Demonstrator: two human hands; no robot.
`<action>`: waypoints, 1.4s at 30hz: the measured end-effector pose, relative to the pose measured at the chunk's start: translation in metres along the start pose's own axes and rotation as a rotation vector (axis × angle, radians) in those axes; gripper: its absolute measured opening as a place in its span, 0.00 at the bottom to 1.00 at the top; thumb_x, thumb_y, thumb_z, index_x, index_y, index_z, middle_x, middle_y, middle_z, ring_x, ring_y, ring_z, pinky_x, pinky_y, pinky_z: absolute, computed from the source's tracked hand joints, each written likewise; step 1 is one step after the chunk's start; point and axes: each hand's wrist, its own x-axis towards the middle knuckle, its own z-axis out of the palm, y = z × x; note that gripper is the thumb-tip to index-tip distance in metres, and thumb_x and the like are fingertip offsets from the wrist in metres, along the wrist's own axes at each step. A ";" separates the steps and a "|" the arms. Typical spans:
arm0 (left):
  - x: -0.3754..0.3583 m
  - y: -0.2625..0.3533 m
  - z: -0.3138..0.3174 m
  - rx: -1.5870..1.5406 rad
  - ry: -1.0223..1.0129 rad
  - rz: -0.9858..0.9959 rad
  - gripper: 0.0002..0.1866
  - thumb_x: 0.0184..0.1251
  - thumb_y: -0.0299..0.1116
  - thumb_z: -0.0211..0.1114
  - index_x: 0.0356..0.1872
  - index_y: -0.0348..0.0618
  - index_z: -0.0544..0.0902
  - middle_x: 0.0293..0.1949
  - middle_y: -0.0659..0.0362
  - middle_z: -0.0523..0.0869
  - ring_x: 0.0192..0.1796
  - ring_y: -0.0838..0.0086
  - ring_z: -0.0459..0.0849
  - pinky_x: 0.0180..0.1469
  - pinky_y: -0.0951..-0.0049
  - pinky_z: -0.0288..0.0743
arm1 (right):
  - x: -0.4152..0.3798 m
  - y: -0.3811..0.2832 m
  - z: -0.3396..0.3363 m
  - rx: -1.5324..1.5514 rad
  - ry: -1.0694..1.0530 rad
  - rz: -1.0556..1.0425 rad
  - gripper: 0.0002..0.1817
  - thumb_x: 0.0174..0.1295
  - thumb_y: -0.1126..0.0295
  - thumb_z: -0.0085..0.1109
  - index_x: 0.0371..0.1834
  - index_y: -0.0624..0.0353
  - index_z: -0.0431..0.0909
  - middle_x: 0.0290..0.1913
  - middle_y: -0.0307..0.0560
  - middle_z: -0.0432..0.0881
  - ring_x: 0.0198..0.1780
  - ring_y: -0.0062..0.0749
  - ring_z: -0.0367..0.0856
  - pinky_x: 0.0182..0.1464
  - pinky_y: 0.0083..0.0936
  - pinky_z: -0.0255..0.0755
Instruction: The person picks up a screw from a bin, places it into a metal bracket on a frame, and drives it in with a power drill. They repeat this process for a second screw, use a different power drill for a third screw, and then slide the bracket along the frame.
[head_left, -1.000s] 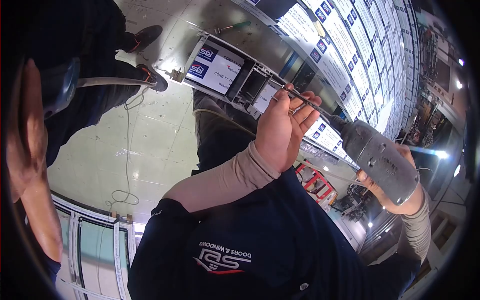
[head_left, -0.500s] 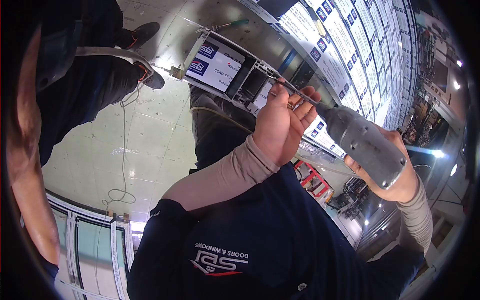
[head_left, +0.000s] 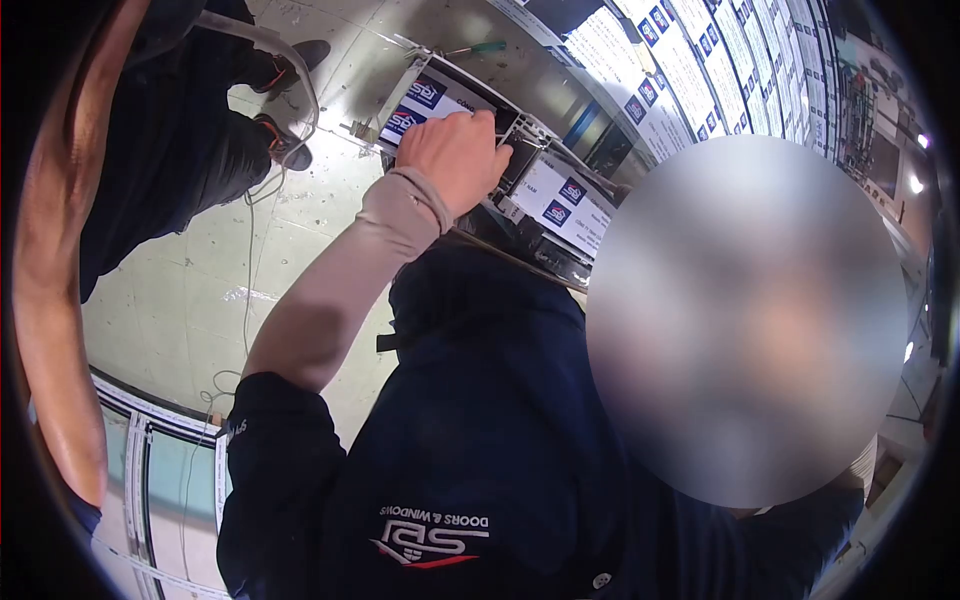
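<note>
My left hand (head_left: 450,155) is over the white window-frame profile (head_left: 525,135), back of the hand up and fingers curled down into the dark gap. The fingertips, and whatever they grip, are hidden. Blue-and-white printed film (head_left: 418,95) covers the panel beside the hand, and more of it (head_left: 570,200) lies to the right. A large round blur covers my right hand and anything it holds; only a bit of the light sleeve shows at the blur's lower right edge.
Another person's bare arm (head_left: 65,300) and dark-trousered legs are on the left, with shoes (head_left: 285,140) near the frame's end. A thin cable (head_left: 248,270) trails across the floor. A green-handled tool (head_left: 488,47) lies beyond the frame. Stacked film-wrapped profiles (head_left: 690,60) fill the upper right.
My left hand has moved left, from beside the power driver's long bit down onto the frame, and its fingers have curled. The driver and right hand, visible before, are now covered by blur.
</note>
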 end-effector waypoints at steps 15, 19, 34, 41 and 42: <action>0.003 -0.006 0.007 -0.016 -0.138 0.036 0.13 0.68 0.41 0.56 0.35 0.40 0.78 0.30 0.45 0.85 0.36 0.46 0.85 0.41 0.50 0.79 | -0.010 0.013 0.010 -0.043 0.048 0.017 0.23 0.55 0.66 0.73 0.51 0.64 0.79 0.51 0.53 0.81 0.38 0.37 0.74 0.40 0.30 0.68; 0.003 -0.007 0.008 -0.033 -0.113 0.053 0.14 0.70 0.41 0.55 0.32 0.40 0.75 0.28 0.46 0.83 0.35 0.46 0.83 0.38 0.48 0.76 | 0.011 -0.002 -0.008 0.106 -0.107 0.199 0.22 0.54 0.65 0.74 0.49 0.63 0.80 0.51 0.53 0.81 0.40 0.38 0.74 0.42 0.30 0.68; -0.004 0.177 -0.042 -0.976 0.491 0.567 0.17 0.53 0.39 0.67 0.35 0.37 0.74 0.30 0.52 0.79 0.33 0.64 0.81 0.35 0.63 0.75 | 0.002 0.024 -0.003 0.670 -0.131 0.201 0.20 0.48 0.62 0.63 0.42 0.64 0.79 0.42 0.54 0.83 0.47 0.44 0.82 0.52 0.34 0.74; -0.001 0.176 -0.046 -0.974 0.679 0.520 0.13 0.50 0.33 0.68 0.28 0.41 0.72 0.25 0.57 0.75 0.27 0.65 0.77 0.29 0.66 0.71 | 0.010 0.014 -0.013 0.455 -0.102 0.169 0.15 0.45 0.63 0.61 0.33 0.62 0.80 0.32 0.54 0.82 0.35 0.53 0.81 0.40 0.36 0.75; -0.001 0.177 -0.045 -0.976 0.675 0.520 0.13 0.50 0.33 0.68 0.28 0.41 0.72 0.25 0.57 0.75 0.27 0.65 0.77 0.29 0.66 0.71 | 0.011 0.011 -0.014 0.392 -0.083 0.149 0.15 0.44 0.63 0.61 0.32 0.62 0.80 0.31 0.54 0.82 0.34 0.54 0.81 0.39 0.36 0.75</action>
